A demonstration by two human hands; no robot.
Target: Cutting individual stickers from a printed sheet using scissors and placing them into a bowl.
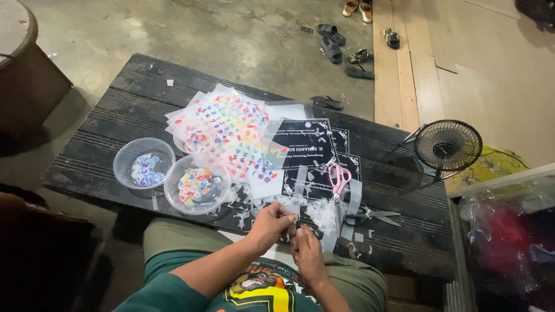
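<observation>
My left hand [270,224] and my right hand [306,249] meet at the near edge of a low black table [115,115], fingertips pinched together on a small piece of clear plastic [293,224]. What exactly sits between the fingers is too small to tell. Just beyond them lie white paper scraps [321,214] and clear plastic strips [354,202]. Pink-handled scissors [339,180] rest on the strips, and black-handled scissors [373,215] lie to the right.
Two clear bowls [143,163] [196,184] hold small coloured pieces at the left. Sheets of coloured letter stickers [231,130] and black printed cards [303,151] cover the middle. A small black fan [448,145] stands at the right; sandals [332,43] lie on the floor beyond.
</observation>
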